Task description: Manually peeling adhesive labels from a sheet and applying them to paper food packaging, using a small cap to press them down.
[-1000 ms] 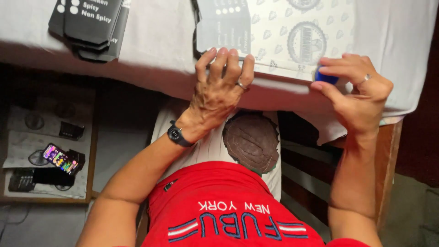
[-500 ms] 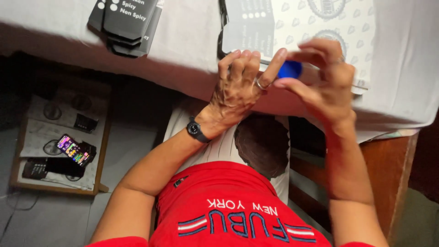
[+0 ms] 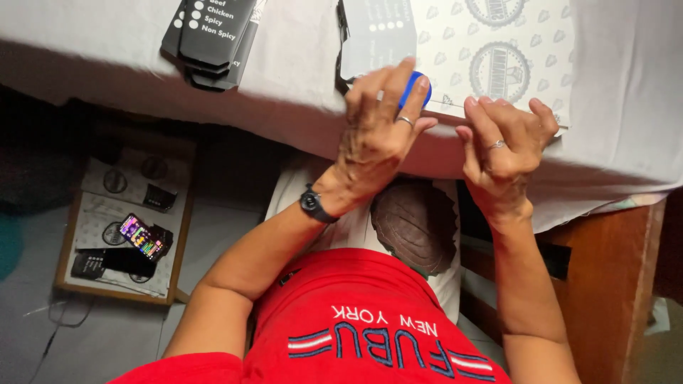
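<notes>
Your left hand (image 3: 380,124), fingers clamped on blue cap-like object (image 3: 413,87); right hand (image 3: 506,142), fingers curled, empty, pinning patterned sheet (image 3: 498,50). Next likely needs steady sheet.

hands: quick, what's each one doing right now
Left hand: closed on a small blue thing.
Right hand: empty, fingers curled, resting on the patterned sheet.

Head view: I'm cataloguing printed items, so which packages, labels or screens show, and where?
Flat dark cartons: stacked on the table's far left, black with white dots.
Printed sheets: beyond both hands, pale with round emblems.
Grey carton: lying on those sheets.
Phone: low tray at left, screen lit in colours.
</notes>
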